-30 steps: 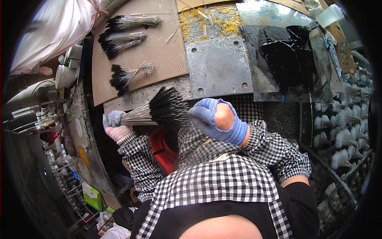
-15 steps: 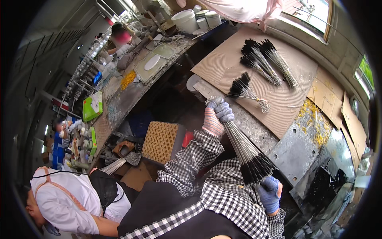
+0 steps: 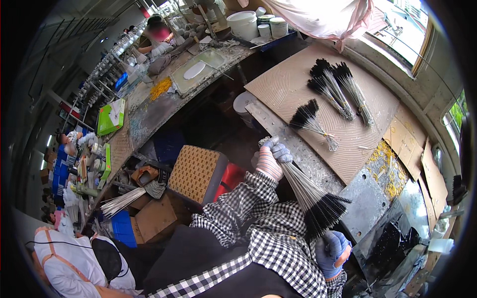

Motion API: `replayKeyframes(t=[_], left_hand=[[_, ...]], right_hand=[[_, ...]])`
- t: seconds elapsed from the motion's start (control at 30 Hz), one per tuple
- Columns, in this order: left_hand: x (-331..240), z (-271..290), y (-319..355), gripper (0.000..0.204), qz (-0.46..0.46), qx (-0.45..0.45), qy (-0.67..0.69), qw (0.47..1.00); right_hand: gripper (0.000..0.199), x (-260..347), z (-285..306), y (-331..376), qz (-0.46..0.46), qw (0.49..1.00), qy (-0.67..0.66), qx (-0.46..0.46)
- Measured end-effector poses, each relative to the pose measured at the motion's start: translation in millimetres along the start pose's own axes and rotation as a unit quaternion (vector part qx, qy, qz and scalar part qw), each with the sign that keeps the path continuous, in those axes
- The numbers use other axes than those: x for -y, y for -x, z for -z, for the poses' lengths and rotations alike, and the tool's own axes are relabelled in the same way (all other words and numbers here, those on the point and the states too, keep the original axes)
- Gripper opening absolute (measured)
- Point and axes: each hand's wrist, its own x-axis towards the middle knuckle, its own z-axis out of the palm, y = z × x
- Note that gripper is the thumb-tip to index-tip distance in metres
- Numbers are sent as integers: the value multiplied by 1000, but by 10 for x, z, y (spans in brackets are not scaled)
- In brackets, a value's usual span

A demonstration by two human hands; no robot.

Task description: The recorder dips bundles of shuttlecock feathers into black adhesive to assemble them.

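Observation:
My left hand (image 3: 272, 158), in a striped knit glove with bare fingertips, is wrapped round the wire ends of a bundle of thin twisted-wire brushes (image 3: 303, 186). Their black bristle ends (image 3: 325, 213) fan out down and to the right, over my checked sleeve. Just below the bristles, my right hand (image 3: 332, 254), in a blue-grey glove, is curled closed; whatever it may hold is hidden. On the board to the far right lie three more brush bundles: a small tied one (image 3: 314, 124) and two longer ones (image 3: 332, 89) (image 3: 355, 94).
The brown ridged board (image 3: 278, 74) rests on a worn bench. Yellow rings (image 3: 390, 161) lie beside a metal plate (image 3: 365, 201). A patterned box-shaped seat (image 3: 195, 174) stands left of my arm. A person in white (image 3: 74, 263) is at lower left; white buckets (image 3: 242, 25) stand at the back.
The bristle ends have spread into a wider fan. My right hand has drawn slightly down and curled. The person in white has shifted toward the lower left, uncovering a bundle of wires and a carton.

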Motion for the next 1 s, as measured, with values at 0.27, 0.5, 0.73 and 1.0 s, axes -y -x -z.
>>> replayKeyframes(t=[0.27,0.5,0.73,1.0], left_hand=[[24,-313,154,43,-63,136,-84,985],[322,-1217,375,23,-74,427,-258,864],[1931,-1550,784,25,-139,645,-357,662],[2309,-1812,415,21,-429,710,-532,171]], right_hand=[[16,-171,-227,120,53,979,185,-73],[39,-511,-92,707,-213,950,-127,189],[82,-323,763,-556,-38,992,109,-59],[18,-1291,266,-570,-131,977,-55,-157]])
